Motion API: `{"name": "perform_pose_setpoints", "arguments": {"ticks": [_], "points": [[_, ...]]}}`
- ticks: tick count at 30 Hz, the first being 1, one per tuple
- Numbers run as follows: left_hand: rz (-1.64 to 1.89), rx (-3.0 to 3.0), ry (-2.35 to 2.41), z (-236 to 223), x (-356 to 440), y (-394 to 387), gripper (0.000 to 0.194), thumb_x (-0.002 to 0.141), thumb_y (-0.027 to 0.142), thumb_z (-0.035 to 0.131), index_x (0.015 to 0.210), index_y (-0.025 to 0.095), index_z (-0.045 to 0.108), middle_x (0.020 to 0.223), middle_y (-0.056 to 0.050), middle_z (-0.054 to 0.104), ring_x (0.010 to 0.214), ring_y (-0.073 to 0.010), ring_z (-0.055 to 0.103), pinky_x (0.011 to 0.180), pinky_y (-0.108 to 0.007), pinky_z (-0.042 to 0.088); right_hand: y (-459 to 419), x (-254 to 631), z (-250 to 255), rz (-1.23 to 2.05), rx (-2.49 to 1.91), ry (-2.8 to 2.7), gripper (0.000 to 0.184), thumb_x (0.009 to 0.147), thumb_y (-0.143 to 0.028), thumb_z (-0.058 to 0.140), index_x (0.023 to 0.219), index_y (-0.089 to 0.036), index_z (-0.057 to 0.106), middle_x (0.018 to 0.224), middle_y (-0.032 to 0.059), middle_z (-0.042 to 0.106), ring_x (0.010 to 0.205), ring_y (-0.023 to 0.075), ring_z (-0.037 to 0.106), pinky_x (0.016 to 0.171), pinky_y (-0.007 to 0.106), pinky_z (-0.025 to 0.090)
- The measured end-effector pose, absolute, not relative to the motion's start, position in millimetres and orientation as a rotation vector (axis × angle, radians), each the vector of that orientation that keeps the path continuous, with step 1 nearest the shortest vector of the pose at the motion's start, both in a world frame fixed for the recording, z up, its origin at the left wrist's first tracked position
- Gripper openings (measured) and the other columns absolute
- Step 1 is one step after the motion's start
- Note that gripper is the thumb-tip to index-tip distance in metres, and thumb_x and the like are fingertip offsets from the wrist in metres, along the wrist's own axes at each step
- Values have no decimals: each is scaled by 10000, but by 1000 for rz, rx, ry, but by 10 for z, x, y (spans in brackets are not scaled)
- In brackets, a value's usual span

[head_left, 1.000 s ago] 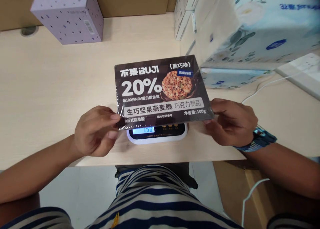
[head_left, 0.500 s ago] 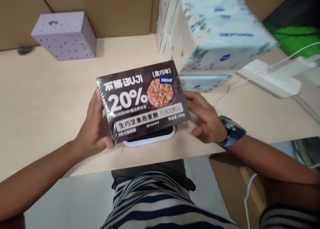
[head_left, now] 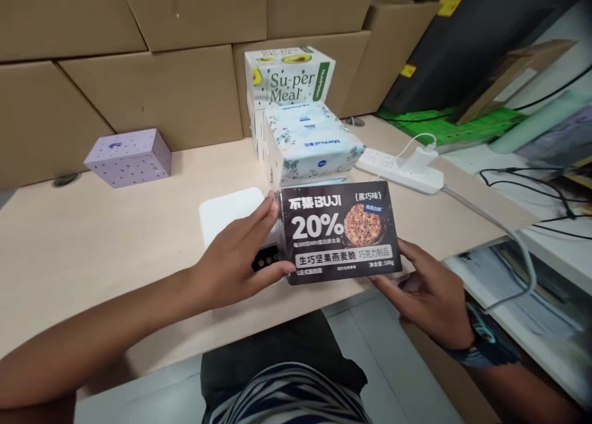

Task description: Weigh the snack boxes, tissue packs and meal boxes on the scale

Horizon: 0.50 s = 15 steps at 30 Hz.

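Note:
A dark snack box [head_left: 340,232] in shiny wrap, printed "20%" with a round oat crisp, is held between both hands above the table's front edge. My left hand [head_left: 240,251] grips its left end, fingers along the side and thumb on the front lower corner. At the lower right corner, my right hand [head_left: 428,288] holds the box, thumb at the bottom edge and fingers partly behind it. A white device [head_left: 226,211] with a dark front panel lies on the table, partly hidden by my left hand and the box.
A lilac box [head_left: 132,158] stands at the back left by stacked cardboard boxes [head_left: 152,97]. Behind the snack box are a tissue pack [head_left: 314,143] and a "Su-per Meal" box [head_left: 291,78]. A white power strip [head_left: 402,171] with cables lies to the right.
The camera view has tilted up and shifted, showing more cardboard boxes and the "Su-per Meal" box. The snack box sits further right in view and more level, still in both hands.

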State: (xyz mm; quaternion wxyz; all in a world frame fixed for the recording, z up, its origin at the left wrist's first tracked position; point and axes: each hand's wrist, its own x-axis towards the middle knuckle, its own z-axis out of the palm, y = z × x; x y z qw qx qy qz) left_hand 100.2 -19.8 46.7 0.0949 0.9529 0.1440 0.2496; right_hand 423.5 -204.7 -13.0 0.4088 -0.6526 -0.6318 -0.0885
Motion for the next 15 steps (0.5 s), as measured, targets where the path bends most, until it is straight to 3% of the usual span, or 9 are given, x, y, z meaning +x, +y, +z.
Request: {"name": "perform_pose_setpoints", "arguments": {"ticks": [3,8,12,15], "points": [[742,2840,464,391,1274,-167,974,1123,659,516,1833,245,-7,1837,-270,311,1651,-429,512,1205,-659,616,-1997,4359,-155,-116,-1724,-1447,439,1003,-481,758,1375,-247,751,1222,151,863,1055,393,873,864,525,749],[271,2738,709,376,1498,-247,886,1139,736,293,1715,72,411,1785,-291,419,1684,-427,463,1364,-758,390,-1920,4523,-196,162,-1834,-1277,541,945,-679,746,1297,-270,778,1291,139,853,1236,448,816,1109,680,661],[348,2822,851,642,1396,-68,695,1148,690,360,1498,180,677,1748,-201,542,1619,-400,570,1409,-784,242,-1943,4503,-235,523,-1944,-1028,774,838,-828,733,1436,-338,706,1530,127,753,1454,504,686,1279,795,485],[716,2744,1208,1021,1138,265,597,1150,657,410,1363,207,741,1725,-139,597,1623,-367,561,1427,-732,226,-1948,4549,181,462,-1946,-980,937,769,-859,737,1624,-550,510,1749,81,562,1569,543,562,1250,788,507]]}}
